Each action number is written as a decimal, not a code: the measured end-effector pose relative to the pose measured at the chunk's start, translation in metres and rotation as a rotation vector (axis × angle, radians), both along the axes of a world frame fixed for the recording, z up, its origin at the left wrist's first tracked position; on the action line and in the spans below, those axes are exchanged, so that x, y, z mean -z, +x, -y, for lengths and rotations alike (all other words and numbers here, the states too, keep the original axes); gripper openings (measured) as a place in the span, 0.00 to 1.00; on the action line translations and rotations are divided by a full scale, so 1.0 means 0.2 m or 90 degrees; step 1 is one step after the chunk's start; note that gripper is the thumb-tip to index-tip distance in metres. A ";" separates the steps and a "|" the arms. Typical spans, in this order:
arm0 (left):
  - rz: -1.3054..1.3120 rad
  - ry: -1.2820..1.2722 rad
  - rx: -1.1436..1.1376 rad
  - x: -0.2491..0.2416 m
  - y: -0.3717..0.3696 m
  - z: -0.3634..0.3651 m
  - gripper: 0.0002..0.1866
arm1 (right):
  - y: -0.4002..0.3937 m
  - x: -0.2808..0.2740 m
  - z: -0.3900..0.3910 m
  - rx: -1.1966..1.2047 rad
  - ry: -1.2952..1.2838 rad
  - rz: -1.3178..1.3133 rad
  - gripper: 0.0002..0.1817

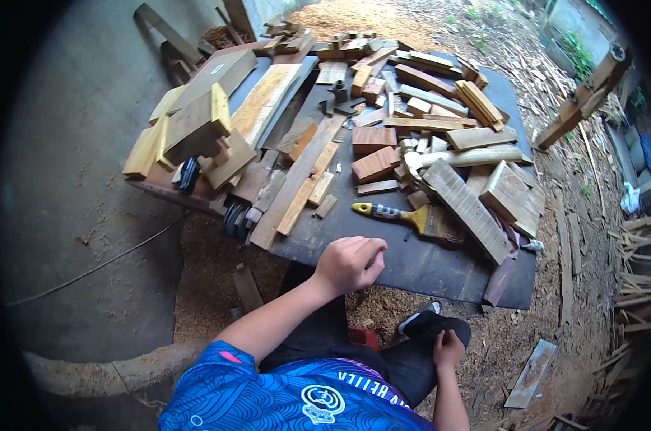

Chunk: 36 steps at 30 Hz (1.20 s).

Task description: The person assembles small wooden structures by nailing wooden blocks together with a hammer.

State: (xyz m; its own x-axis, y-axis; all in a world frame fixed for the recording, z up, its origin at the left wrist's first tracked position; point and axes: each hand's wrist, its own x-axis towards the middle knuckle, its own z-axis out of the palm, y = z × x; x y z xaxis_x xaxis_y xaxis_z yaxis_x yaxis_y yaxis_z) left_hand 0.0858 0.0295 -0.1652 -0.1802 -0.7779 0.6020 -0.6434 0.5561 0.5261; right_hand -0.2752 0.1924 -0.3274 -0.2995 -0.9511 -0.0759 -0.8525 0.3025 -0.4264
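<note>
My left hand (350, 266) is over the near edge of the dark tabletop (318, 241), its fingers curled into a loose fist and nothing visible in it. Down at the right, my right hand (449, 350) rests by my knee, fingers bent together, with no object visible in it. A paintbrush (383, 211) with a yellow handle lies just beyond my left hand. Behind the brush are reddish wood blocks (374, 164) and a wooden mallet (469, 156). A broad grey-brown board (469, 212) leans over other pieces at the right. Long wooden strips (296, 183) lie to the left.
Many wood offcuts (426, 79) are heaped across the table's far side. Larger boards and a box-like wooden piece (196, 129) stand at the left. A wooden post (584, 97) rises at the right. Wood scraps and shavings cover the ground; a cable (103, 267) runs along the left floor.
</note>
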 end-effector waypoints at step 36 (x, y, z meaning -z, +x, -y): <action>-0.022 -0.031 0.008 0.08 0.03 -0.03 0.06 | 0.00 0.00 -0.01 -0.054 0.023 -0.099 0.18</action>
